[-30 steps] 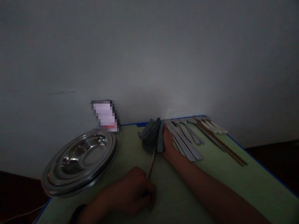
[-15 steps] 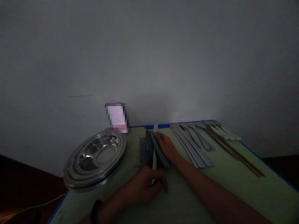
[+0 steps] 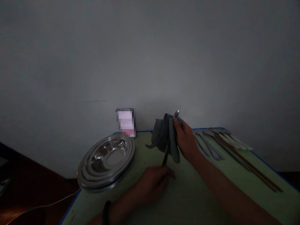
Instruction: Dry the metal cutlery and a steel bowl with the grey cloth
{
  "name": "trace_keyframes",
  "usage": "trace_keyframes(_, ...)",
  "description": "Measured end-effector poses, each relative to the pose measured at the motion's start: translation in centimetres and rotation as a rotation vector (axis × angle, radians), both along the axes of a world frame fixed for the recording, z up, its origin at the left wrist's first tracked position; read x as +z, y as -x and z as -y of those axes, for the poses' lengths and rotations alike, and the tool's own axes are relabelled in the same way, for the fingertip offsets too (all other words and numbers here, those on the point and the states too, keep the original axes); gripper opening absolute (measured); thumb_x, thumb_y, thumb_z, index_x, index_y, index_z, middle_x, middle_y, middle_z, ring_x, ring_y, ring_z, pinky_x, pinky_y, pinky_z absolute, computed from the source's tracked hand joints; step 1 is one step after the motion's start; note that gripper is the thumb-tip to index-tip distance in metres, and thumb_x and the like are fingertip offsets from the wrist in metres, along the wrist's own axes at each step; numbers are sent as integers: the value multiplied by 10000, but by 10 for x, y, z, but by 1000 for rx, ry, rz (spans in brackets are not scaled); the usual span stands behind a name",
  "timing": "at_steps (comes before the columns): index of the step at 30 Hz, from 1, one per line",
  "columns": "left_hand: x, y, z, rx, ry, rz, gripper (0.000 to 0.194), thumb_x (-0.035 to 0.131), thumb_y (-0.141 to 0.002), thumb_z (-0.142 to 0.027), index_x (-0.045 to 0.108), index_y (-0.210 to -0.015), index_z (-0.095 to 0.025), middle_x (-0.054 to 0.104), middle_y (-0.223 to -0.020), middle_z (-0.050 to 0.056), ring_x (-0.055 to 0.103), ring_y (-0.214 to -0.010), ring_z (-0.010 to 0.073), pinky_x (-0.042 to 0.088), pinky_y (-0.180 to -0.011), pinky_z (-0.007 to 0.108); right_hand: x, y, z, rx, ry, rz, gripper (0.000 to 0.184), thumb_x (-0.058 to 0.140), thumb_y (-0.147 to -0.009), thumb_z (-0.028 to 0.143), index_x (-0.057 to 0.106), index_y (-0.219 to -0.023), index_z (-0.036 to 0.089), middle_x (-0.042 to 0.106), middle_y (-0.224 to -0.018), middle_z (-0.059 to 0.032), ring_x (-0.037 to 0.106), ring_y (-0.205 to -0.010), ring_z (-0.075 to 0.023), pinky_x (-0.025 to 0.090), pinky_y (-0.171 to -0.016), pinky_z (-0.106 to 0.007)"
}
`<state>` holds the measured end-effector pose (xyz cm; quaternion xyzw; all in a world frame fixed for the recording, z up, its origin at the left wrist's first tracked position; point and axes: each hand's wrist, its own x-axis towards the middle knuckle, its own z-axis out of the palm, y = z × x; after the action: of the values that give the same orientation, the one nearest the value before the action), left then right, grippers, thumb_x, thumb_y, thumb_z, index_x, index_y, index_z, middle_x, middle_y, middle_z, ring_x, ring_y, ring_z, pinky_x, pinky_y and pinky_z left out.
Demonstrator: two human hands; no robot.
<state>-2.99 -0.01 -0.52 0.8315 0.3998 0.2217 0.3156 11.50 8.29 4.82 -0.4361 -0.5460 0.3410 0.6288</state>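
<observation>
- Dim green table (image 3: 144, 153).
- Left hand (image 3: 153, 182): fingers curled round utensil (image 3: 166, 157).
- Right hand (image 3: 187, 140): fingers closed on cloth (image 3: 161, 134) about it.
- Utensil probably light, stiff, slick; hold near end.

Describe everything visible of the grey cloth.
The grey cloth looks woven, with a fine textured pattern, and is bunched in folds, a thin strip jutting out at lower left. The right hand grips its right side around a slanting, metal-looking utensil that shows above and below. It appears raised over the green table.
</observation>
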Motion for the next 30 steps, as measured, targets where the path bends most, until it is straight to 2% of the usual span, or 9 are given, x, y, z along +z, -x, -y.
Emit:
trace_keyframes(3,-1,0,0,-23,-68,-32,194,414,-893,-216,593,-968,-209,599,-970,57,555,-895,183,425,-787,283,21,-5,8,-31,-117,-4,297,428,-857,452,489,-694,211,453,-637,43,412,-613,-117,324,-598,-248)
trace_keyframes(5,-4,0,-3,13,-22,38,157,422,-894,-219,569,-946,-202,593,-968,60,551,-891,178,430,-783,289,26,-7,10,-55,-169,2,276,421,-866,427,476,-698,215,437,-640,46,412,-618,-114,331,-608,-247)
trace_keyframes(8,-12,1,-9,113,164,283,49,452,-895,-237,481,-904,-198,619,-917,47,581,-768,140,452,-688,268,25,-10,5,-128,-160,-59,272,439,-850,442,495,-718,212,454,-660,39,425,-639,-117,351,-628,-248)
trace_keyframes(12,-13,1,-16,196,443,601,251,559,-848,-347,344,-886,-224,677,-971,73,607,-556,103,402,-482,210,18,-17,-8,-174,-68,-279,323,451,-814,514,527,-755,205,493,-670,34,455,-627,-113,394,-608,-245)
trace_keyframes(14,-8,2,-17,178,563,600,320,649,-775,-383,416,-891,-196,698,-981,107,635,-572,125,391,-470,210,15,-19,-13,-177,12,-395,333,464,-799,527,531,-764,203,503,-649,41,467,-584,-105,410,-570,-239)
trace_keyframes(19,2,6,-14,-45,812,538,417,802,-599,-297,639,-943,-129,734,-904,102,672,-832,211,472,-774,339,4,-19,-18,-117,280,-579,350,485,-784,534,519,-708,194,512,-551,48,475,-464,-104,420,-463,-242)
trace_keyframes(21,2,5,-13,-44,789,514,381,755,-665,-314,650,-982,-130,738,-876,89,671,-811,200,474,-780,345,1,-19,-20,-131,311,-612,337,485,-796,510,519,-687,192,514,-535,46,484,-453,-107,428,-455,-244)
trace_keyframes(25,0,1,-12,10,588,425,352,569,-831,-395,627,-1048,-123,731,-832,81,641,-726,157,476,-712,300,3,-20,-25,-152,272,-687,270,494,-807,461,558,-763,202,605,-641,20,584,-580,-139,498,-550,-273)
trace_keyframes(30,1,0,-12,43,508,364,377,503,-864,-432,607,-1038,-113,712,-762,69,601,-664,141,456,-633,260,11,-22,-28,135,396,-837,143,492,-807,259,617,-791,191,688,-833,-20,646,-811,-164,528,-764,-310)
